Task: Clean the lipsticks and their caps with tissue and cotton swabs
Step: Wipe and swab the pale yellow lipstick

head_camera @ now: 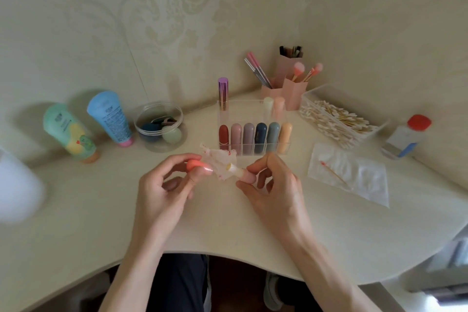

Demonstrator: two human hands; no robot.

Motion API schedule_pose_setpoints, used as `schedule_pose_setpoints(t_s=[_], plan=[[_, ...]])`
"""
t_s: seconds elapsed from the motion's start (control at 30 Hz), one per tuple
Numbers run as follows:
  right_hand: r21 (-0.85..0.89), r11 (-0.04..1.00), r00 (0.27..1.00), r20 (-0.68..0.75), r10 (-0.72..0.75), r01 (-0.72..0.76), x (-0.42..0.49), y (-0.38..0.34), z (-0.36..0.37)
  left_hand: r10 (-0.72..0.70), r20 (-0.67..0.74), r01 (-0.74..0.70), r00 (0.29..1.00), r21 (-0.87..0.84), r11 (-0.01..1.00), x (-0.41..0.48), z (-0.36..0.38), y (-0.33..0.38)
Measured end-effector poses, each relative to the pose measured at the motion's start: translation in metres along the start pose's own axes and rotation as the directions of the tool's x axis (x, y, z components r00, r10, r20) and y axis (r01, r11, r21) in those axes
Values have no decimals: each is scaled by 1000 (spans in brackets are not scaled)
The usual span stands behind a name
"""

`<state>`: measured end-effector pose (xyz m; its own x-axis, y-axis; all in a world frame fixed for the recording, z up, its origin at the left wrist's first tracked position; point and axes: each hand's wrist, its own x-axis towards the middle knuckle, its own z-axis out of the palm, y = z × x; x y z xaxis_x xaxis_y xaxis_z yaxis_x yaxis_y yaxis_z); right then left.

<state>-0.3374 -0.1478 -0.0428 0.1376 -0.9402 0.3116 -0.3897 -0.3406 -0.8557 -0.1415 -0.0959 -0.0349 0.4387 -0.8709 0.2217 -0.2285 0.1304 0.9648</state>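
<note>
Right hand (273, 192) pinching lipstick (243, 173), long axis crosswise, tip leftward, left hand (162, 192) gripping coral cap (196, 163) and tissue (222, 158).

Soft even daylight; faint shadows left of tubes (88, 126); wide-angle bending, blurred edges

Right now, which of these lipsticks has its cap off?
The pink lipstick pinched in the right hand: its bare tip faces the tissue in the left hand. Those in the clear organizer all wear caps.
</note>
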Motion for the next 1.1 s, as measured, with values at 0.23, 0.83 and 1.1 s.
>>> schedule_pose_setpoints(t_s=[0.23,0.83,1.1], plan=[[-34,995,996,8,-93,93,-1,1,2,-53,116,70,992,-149,986,-6,9,9],[14,994,994,14,-108,108,-2,-5,-2,112,126,-108,986,-33,994,3,30,30],[23,998,996,-78,-51,53,-1,-3,-2,316,-48,-317,947,-7,948,56,60,73]])
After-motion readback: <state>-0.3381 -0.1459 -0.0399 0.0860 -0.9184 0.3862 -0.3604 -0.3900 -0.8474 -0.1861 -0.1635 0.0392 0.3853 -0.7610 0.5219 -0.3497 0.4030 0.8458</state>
